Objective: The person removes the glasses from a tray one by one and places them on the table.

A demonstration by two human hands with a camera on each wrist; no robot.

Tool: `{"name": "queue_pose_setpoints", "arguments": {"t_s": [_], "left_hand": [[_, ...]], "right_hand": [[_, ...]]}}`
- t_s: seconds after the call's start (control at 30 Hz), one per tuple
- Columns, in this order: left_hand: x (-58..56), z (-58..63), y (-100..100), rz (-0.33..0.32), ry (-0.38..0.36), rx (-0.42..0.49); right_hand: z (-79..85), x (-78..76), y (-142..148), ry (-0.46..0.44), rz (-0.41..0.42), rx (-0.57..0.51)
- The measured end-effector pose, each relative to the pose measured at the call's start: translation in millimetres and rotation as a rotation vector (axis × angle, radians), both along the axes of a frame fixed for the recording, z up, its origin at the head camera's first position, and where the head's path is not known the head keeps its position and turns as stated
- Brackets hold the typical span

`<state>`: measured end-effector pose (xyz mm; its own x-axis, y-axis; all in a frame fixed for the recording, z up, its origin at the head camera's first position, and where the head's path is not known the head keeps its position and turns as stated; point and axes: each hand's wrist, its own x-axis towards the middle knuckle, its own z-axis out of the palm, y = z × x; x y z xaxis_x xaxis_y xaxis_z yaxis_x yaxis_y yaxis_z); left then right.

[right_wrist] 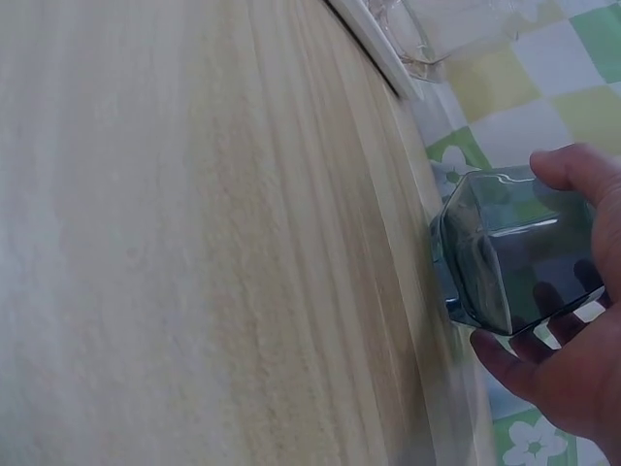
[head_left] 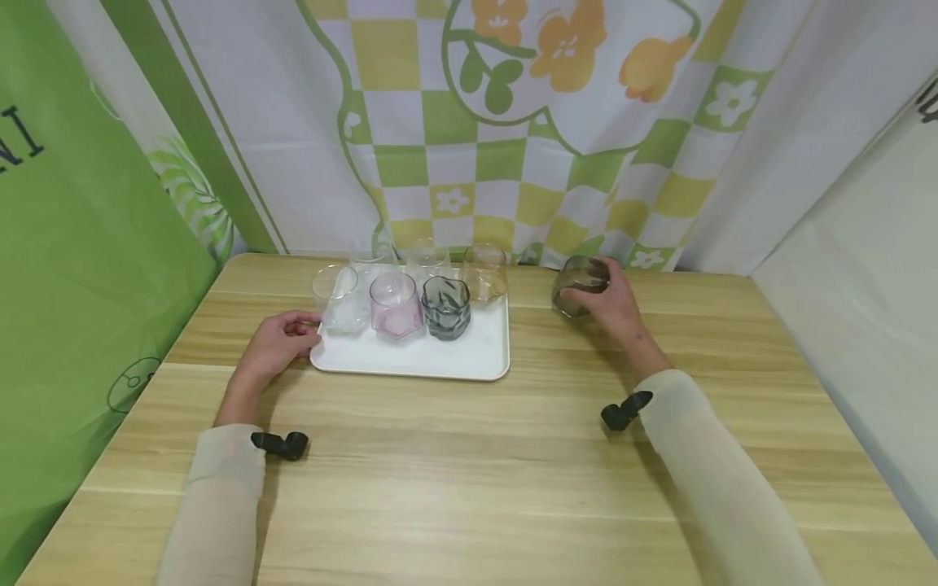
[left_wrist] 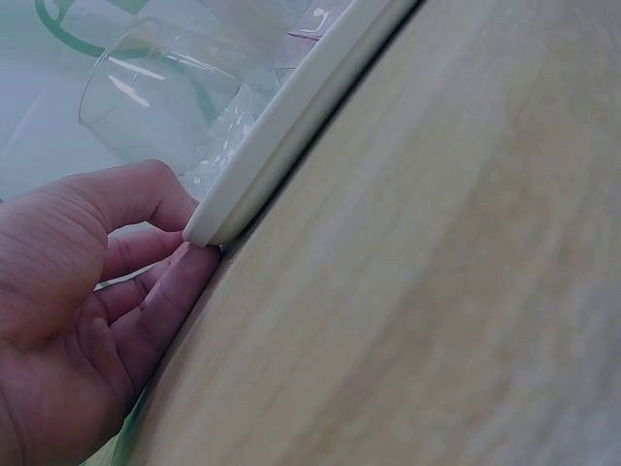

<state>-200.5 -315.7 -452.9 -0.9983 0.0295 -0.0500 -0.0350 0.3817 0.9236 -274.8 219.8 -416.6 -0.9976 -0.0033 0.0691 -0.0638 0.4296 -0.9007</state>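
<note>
A white tray lies on the table with several glasses on it. In its front row stand a clear glass, a pink glass and a dark grey wavy glass. An amber glass is at the back right. My left hand pinches the tray's left edge between thumb and fingers, seen close in the left wrist view. Right of the tray, my right hand grips a smoky grey glass around its sides. Whether this glass touches the table, I cannot tell.
Behind the tray are more clear glasses, in the back row. A patterned curtain hangs along the table's far edge, with a green cloth at the left. Bare wooden tabletop spreads in front.
</note>
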Motion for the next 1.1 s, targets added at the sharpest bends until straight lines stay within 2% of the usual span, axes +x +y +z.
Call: {"name": "queue_pose_setpoints", "arguments": {"t_s": [0.47,0.7,0.8,0.9,0.93,1.1], "left_hand": [[-0.6,0.7,-1,0.011,-0.006,-0.018],[0.6,1.4,-1,0.017,-0.028,-0.034],[1.2,1.2,0,0.015,-0.027,-0.047],[0.7,1.2,0,0.013,-0.02,-0.054],[2.4,5.4,2,0.012,-0.022,-0.051],[0.9,3.7,1,0.013,-0.027,-0.037]], "right_hand": [[1.0,-2.5,1,-0.004,0.021,0.005],[2.6,1.0,2,-0.016,0.009,0.044],[5.2,4.8,3,0.028,0.007,0.052],[9.3,7.1,2,0.106,-0.003,0.052],[10.6,8.0,1,0.135,-0.012,0.057],[19.8,11.9,-12,0.258,-0.041,0.051]]}}
